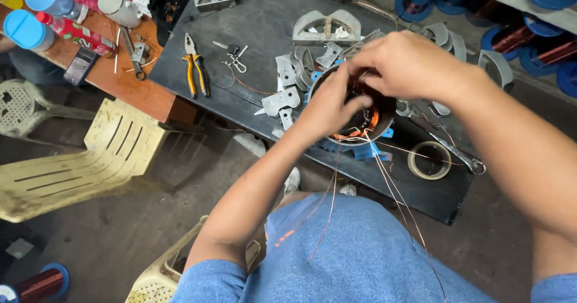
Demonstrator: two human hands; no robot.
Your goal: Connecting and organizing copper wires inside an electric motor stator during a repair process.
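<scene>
Pinching copper wire (384,177) are both hands, left hand (327,108) and right hand (406,63), over a round motor stator (360,126) on the dark counter (264,21).

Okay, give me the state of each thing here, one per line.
Left hand: fingers on the stator winding.
Right hand: pinching the winding.
Stator: upright on the bench, copper wires trailing out.
Pliers: lying flat, untouched.
Tape roll: flat on the bench.
Chair: unoccupied.
</scene>
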